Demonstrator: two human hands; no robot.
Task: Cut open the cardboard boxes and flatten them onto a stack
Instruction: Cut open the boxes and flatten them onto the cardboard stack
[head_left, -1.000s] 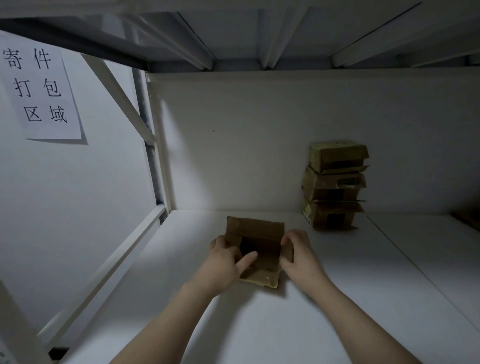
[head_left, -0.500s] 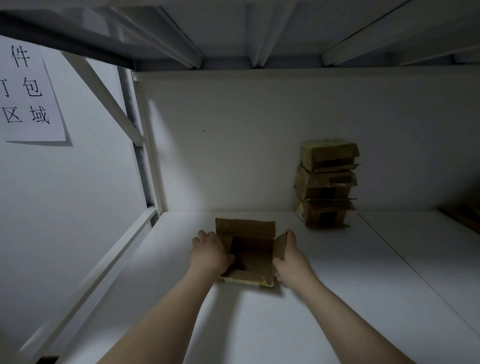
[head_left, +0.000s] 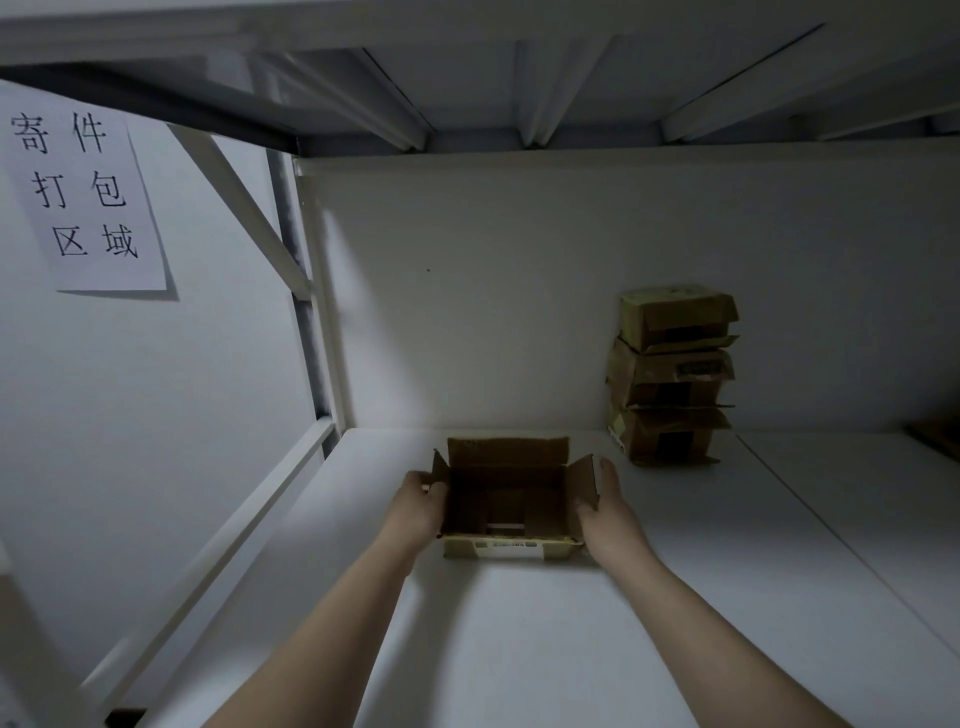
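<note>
A small brown cardboard box (head_left: 506, 499) stands on the white shelf (head_left: 519, 649), its top flaps spread open and its dark inside showing. A white label runs along its near edge. My left hand (head_left: 418, 506) grips the box's left side, thumb at the left flap. On the other side, my right hand (head_left: 605, 506) lies flat against the right flap and wall, fingers straight. Three more small cardboard boxes (head_left: 672, 379) stand piled against the back wall at the right.
A white back wall (head_left: 467, 312) closes the shelf. A metal upright and diagonal brace (head_left: 291, 291) stand at the left, with a paper sign (head_left: 83, 192) on the side wall. Another shelf (head_left: 519, 78) runs overhead. A brown edge (head_left: 935, 439) shows at far right.
Both hands moved from the box's front flaps out to its two sides. The flaps now stand spread apart and the box sits squarer to me.
</note>
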